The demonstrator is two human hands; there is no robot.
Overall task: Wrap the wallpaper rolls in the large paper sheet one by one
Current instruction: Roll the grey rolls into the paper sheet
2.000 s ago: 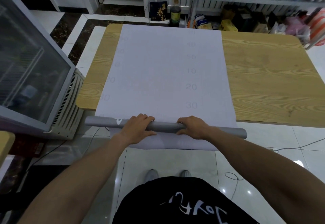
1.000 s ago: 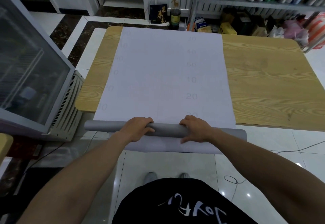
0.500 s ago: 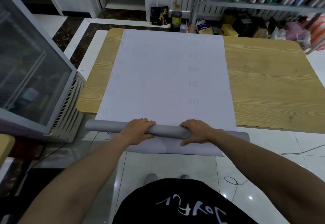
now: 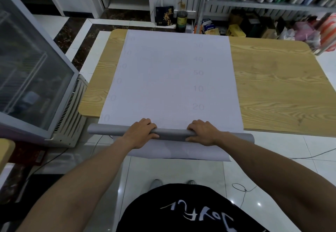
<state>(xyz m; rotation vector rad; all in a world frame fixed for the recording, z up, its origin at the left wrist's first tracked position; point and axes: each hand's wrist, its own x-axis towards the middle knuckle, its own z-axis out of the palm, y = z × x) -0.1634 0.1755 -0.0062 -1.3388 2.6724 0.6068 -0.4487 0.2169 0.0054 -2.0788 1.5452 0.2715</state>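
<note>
At the near edge of the wooden table [image 4: 276, 89], a grey wallpaper roll [image 4: 171, 133] lies crosswise on the large paper sheet [image 4: 171, 78]. The sheet is spread flat over the left part of the tabletop, reaching its far edge, and faint numbers such as 10, 20, 40 and 50 show through it. Its near end hangs off the table below the roll, over the tiled floor. Both ends of the roll stick out past the sheet's side edges.

The left hand [image 4: 141, 133] grips the roll left of its middle, its fingers [image 4: 145, 122] curled together over the top and the thumb wrapped along the near side. The right hand [image 4: 202, 132] grips it a little way to the right in the same manner, fingers [image 4: 195, 123] clamped over the top. A bare stretch of the roll shows between the hands.

A glass-fronted cabinet [image 4: 27, 78] stands to the table's left. Beyond the far edge, a dark bottle [image 4: 182, 19] and a black box [image 4: 164, 16] with gold characters sit on the floor, beside a shelf [image 4: 272, 4] lined with cans and bottles.
</note>
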